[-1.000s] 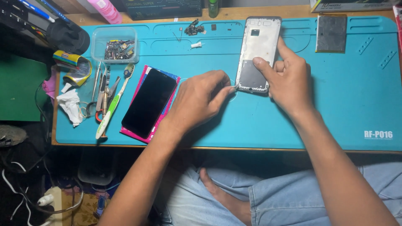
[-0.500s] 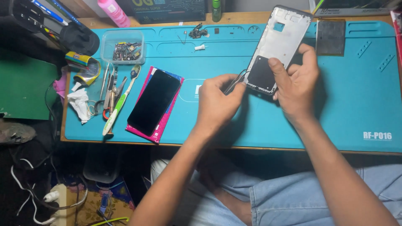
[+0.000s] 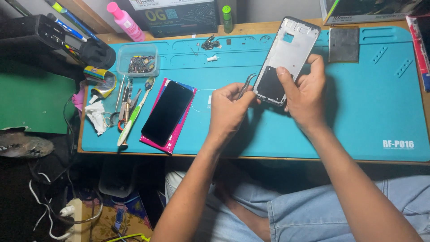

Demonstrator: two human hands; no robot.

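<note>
Phone frame (image 3: 286,58), a bare grey middle housing with a dark patch at its lower end, was held above the blue work mat (image 3: 358,112) on the bench, tilted so that its long axis ran from lower left, at the hands, up to upper right, toward the far edge. Reading left to right: a clear parts box (image 3: 138,60) of small hardware sat at the mat's far left corner, with hand tools (image 3: 130,107) lying beside it; next lay a dark phone screen (image 3: 168,112) face up on a pink packet (image 3: 156,141), well apart from both hands. The left hand (image 3: 228,112) was closed on a pair of tweezers (image 3: 246,85), whose tips reached the frame's lower left edge; whether they touched it could not be told. The right hand (image 3: 307,94) was clamped on the frame's lower end, thumb across the dark patch. The frame lay immediately right of the tweezers, with the right hand the nearer. A grey metal plate (image 3: 344,44) lay flat further right.
</note>
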